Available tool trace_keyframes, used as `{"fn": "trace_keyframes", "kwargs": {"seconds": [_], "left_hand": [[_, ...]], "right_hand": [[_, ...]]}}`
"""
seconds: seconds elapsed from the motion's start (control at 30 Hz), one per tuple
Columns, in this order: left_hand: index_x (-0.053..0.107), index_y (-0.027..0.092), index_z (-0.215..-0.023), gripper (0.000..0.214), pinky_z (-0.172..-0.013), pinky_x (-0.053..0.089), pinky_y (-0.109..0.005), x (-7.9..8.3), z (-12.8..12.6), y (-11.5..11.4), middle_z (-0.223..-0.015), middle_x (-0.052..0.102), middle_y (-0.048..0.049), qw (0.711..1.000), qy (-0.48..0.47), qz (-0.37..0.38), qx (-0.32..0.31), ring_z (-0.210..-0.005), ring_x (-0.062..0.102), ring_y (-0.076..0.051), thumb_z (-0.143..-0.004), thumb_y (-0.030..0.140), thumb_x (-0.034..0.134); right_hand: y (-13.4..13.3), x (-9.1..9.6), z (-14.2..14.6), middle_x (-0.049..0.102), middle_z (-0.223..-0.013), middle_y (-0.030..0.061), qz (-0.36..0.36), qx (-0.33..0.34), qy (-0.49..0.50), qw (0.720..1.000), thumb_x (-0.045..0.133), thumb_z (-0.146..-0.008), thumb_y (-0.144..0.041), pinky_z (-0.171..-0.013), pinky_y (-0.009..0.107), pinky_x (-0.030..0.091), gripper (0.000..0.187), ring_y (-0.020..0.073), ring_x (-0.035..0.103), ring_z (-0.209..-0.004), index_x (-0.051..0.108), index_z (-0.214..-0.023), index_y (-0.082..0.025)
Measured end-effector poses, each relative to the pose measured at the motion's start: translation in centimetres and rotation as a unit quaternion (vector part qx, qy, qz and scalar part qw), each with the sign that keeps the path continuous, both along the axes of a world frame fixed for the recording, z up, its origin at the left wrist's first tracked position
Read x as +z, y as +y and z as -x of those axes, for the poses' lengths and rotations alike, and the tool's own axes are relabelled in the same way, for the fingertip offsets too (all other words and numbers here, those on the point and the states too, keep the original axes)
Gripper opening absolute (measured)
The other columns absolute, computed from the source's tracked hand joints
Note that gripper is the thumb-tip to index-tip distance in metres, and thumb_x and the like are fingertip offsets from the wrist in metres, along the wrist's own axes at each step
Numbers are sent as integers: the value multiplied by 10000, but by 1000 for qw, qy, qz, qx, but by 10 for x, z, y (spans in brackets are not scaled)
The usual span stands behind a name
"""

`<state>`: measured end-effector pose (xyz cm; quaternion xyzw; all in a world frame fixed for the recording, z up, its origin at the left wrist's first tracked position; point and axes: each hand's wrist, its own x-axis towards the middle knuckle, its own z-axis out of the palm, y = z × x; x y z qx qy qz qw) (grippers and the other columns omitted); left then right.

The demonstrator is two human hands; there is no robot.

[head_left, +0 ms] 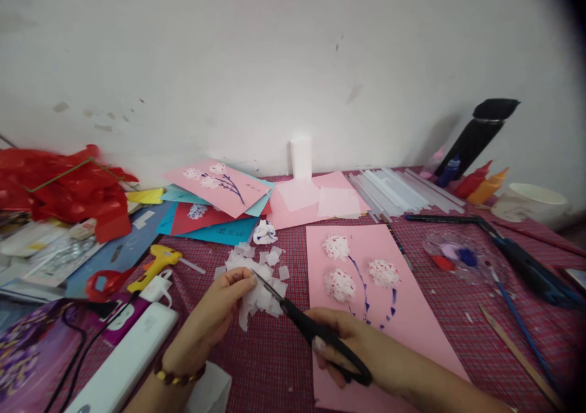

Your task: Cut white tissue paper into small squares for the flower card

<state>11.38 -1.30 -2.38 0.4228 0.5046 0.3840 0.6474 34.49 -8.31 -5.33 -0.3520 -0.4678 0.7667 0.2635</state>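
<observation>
My right hand (345,343) grips a pair of black-handled scissors (302,320), their blades pointing to the upper left. The blade tips meet the fingertips of my left hand (224,303), which pinch a piece of thin white paper (246,312). Beneath and beyond lies a loose pile of small white paper squares (259,272). Under my right forearm rests a pink sheet (412,333) with white, red-flecked crumpled-paper blossoms (339,285) and dark blue painted stem marks. A folded white paper piece (209,388) lies near my left wrist.
At left are a yellow glue gun (158,263), a white power strip (126,364) with cords, and red plastic (64,187). Coloured cards (220,187) are stacked behind. At right are glue sticks (394,190), a paint palette (453,257), paint bottles (488,184) and a blue-black glue gun (531,266).
</observation>
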Motion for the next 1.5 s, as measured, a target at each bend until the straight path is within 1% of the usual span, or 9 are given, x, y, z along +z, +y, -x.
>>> {"fn": "trace_keyframes", "kwargs": {"seconds": [0.17,0.3,0.43,0.57,0.7,0.9,1.1,1.33,1.5], "left_hand": [[626,141,-608,259,-447,387,-168,4,4,-6,-536,606,7,999,4,43,-16,-459,514,-78,-582,301,828],[620,141,-577,312,-401,360,-157,10,12,-4,-494,598,20,999,-7,41,16,-414,499,-69,-511,306,876],[634,152,-642,253,-424,411,-160,10,19,7,-535,630,35,995,-49,0,81,-432,526,-73,-579,266,851],[677,152,-757,242,-529,494,-192,2,17,15,-632,683,21,992,-74,11,99,-529,602,-102,-587,201,843],[702,148,-815,277,-571,514,-211,-7,12,18,-692,704,-1,996,-75,11,51,-589,631,-124,-582,189,845],[702,156,-882,244,-617,520,-231,-15,14,20,-775,720,-25,997,-73,6,-22,-642,642,-137,-673,237,801],[713,151,-860,265,-602,512,-221,-15,15,18,-759,727,-33,995,-63,18,-78,-624,640,-132,-641,250,826],[687,179,-981,357,-629,508,-217,-19,16,18,-814,725,-11,993,-65,10,-97,-678,651,-127,-652,233,816],[656,170,-984,386,-593,486,-195,-19,13,17,-784,707,8,995,-52,10,-89,-641,628,-105,-634,217,815]], "right_hand": [[-1,0,-3,487,-666,-64,1,-2,4,1000,681,-753,-605,-407,165,332,529,41,444,-433,506,-999,-170],[-1,7,-7,516,-708,-23,-17,6,40,999,637,-784,-639,-470,187,309,535,71,488,-552,511,-943,-144],[-2,6,-7,563,-753,20,19,-15,79,997,588,-791,-687,-487,207,300,571,82,517,-562,513,-897,-131],[-2,-2,-5,599,-759,29,77,-25,120,989,596,-785,-680,-471,203,304,582,77,532,-512,527,-955,-128],[-1,-5,-5,611,-777,27,113,-34,136,984,605,-765,-693,-482,206,357,598,86,559,-509,517,-994,-147],[0,7,-5,538,-629,-20,-9,3,30,1000,612,-779,-679,-469,180,327,556,71,502,-515,503,-856,-139],[4,4,-3,510,-661,-35,-15,12,-3,1000,634,-752,-686,-444,174,350,560,56,492,-484,487,-863,-157],[5,6,-2,495,-646,-41,-12,11,-24,1000,648,-708,-716,-425,169,343,598,53,490,-462,503,-846,-152],[4,0,-2,497,-646,-42,-14,8,-18,1000,641,-765,-660,-417,161,342,539,45,477,-448,512,-882,-150]]}}
